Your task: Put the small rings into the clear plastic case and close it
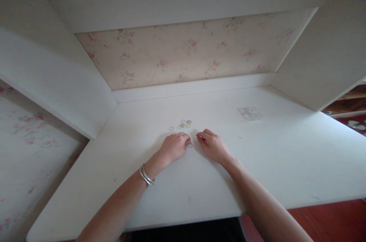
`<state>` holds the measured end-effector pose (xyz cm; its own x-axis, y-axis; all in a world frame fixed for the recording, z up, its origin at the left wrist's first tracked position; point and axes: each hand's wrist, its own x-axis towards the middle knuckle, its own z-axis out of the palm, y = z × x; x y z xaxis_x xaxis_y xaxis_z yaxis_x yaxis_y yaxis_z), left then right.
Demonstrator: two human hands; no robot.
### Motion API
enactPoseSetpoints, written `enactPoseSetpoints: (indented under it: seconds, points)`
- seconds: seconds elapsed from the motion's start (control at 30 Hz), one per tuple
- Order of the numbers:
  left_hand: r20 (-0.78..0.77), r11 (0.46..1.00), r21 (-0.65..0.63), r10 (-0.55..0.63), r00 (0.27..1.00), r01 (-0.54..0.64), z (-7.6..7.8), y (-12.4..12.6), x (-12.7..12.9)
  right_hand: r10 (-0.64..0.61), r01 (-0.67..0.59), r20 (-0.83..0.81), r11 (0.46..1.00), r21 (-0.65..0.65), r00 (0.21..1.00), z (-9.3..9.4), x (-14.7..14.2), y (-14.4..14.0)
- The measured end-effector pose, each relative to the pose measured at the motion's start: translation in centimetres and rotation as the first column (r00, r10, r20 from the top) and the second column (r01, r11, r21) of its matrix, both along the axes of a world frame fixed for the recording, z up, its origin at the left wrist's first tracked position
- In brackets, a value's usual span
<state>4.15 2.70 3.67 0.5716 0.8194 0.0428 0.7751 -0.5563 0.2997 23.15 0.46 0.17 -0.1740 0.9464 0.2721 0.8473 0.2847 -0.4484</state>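
Observation:
My left hand (176, 146) is closed in a pinch on a small thin ring (190, 145), which shows just past the fingertips. Facing it across a narrow gap is my right hand (214, 145), thumb and fingers drawn together; anything between them is too small to make out. Just beyond the hands lies a loose cluster of small thin rings (183, 125), some greenish and some grey. One separate ring (171, 128) rests to the left of that cluster. Two silver bangles circle my left wrist.
The rings lie on a white desk (183, 188) with side panels and an overhead shelf. A small clear plastic bag (249, 113) lies at the back right. Floral wallpaper (188, 51) covers the wall behind. Red flooring (328, 219) shows at the lower right.

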Motion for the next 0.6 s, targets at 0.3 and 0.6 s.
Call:
enactPoseSetpoints:
  seconds: [0.3, 0.6]
  points:
    - [0.216, 0.977, -0.025, 0.214, 0.953, -0.213, -1.7, 1.8, -5.6, -0.025, 0.028, 0.044, 0.997, -0.076, 0.999, -0.8, -0.2, 0.7]
    - [0.399, 0.935, -0.204, 0.35, 0.848, -0.29, -3.8, 2.9, -7.6, -0.083, 0.092, 0.131, 0.994, -0.064, 0.988, -0.5, -1.4, 5.4]
